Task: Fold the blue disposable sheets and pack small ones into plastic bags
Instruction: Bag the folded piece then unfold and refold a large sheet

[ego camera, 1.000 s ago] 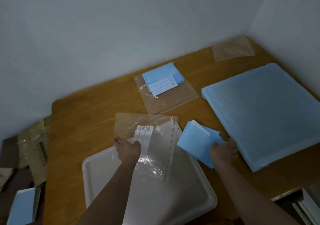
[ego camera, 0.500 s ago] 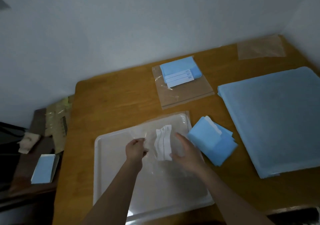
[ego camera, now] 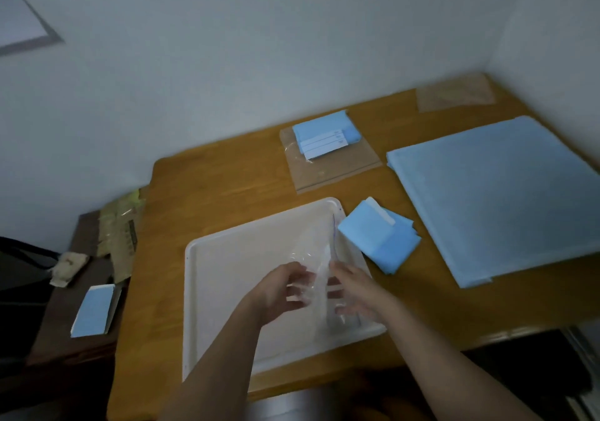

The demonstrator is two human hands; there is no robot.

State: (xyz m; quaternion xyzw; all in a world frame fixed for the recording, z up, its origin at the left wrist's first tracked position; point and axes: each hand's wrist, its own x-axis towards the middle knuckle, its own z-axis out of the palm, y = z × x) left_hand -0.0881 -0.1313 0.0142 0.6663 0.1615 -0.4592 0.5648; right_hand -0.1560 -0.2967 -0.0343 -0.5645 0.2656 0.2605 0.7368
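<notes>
Both hands, left hand (ego camera: 281, 291) and right hand (ego camera: 352, 291), pinch a clear plastic bag (ego camera: 319, 258) over a white tray (ego camera: 227, 258). The film looks light, limp and slippery; best gripped at its opening edges.

Dim, flat, bluish light is filling the room, with no clear source showing. The white tray (ego camera: 207, 268) at 6 o'clock is reading brightest. Faint glare is glinting off the clear plastic bag (ego camera: 319, 258) near centre. Both hands are smearing with motion blur. Wide-angle distortion is bending the table (ego camera: 227, 190) edges, and corners at 7 and 4 o'clock are sinking into black.
</notes>
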